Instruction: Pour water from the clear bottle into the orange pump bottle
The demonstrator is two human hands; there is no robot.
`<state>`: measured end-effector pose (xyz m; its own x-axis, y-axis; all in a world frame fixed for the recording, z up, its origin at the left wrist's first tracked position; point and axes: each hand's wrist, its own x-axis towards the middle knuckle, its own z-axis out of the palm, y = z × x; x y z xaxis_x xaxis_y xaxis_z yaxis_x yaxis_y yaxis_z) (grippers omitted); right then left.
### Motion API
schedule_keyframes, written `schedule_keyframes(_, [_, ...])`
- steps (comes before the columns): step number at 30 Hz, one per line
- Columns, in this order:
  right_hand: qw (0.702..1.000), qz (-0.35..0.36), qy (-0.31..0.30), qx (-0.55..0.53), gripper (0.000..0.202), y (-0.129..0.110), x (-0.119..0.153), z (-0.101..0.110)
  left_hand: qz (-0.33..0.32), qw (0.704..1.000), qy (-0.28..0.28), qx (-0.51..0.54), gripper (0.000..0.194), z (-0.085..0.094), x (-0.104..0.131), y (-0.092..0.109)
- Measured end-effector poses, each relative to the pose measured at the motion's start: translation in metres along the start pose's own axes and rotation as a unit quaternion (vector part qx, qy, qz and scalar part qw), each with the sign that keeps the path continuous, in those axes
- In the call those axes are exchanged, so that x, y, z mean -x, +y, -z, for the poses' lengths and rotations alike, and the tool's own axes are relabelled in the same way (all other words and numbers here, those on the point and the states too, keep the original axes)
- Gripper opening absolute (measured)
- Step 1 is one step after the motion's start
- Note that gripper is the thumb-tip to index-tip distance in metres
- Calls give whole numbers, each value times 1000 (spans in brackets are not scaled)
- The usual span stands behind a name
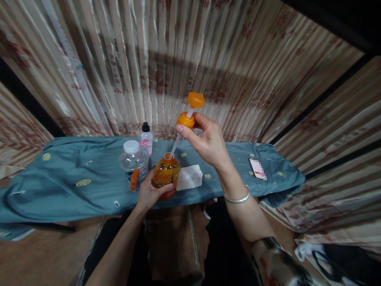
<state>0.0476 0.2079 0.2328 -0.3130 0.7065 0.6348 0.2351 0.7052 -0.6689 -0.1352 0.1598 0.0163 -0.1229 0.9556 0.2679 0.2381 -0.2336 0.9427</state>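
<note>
An amber see-through bottle (167, 171) stands near the front edge of the cloth-covered table, its mouth uncovered. My left hand (150, 191) wraps round its lower left side, thumb across the front. Above it, my right hand (208, 139) pinches the collar of an orange pump top (186, 120) between thumb and fingers. From this pump a pale dip tube (175, 146) slants down, its lower end at or just inside the bottle's mouth. Left of the bottle is a clear round jar (133, 161) with a white lid and an orange label.
Behind the jar stands a clear bottle (146, 140) with a black cap and pink label. A white cloth or paper (190, 177) lies right of the amber bottle. Farther right rests a phone (258, 169). Pleated curtains (166, 71) hang behind the blue-green tablecloth (98, 167).
</note>
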Motion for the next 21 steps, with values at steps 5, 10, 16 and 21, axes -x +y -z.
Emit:
schedule_keyframes(5, [1000, 17, 13, -4, 39, -11, -1, 11, 1, 1000, -1, -6, 45, 0, 0, -1])
schedule_keyframes(10, [998, 19, 64, -17, 37, -8, 4, 28, 4, 1000, 1, -20, 44, 1, -1, -2])
schedule_keyframes(16, [977, 46, 172, -118, 25, -20, 17, 74, 5, 999, 5, -31, 43, 1, 0, -2])
schedule_keyframes(21, [953, 63, 273, -115, 20, -14, 31, 120, 11, 999, 14, -32, 42, 3, 0, -5])
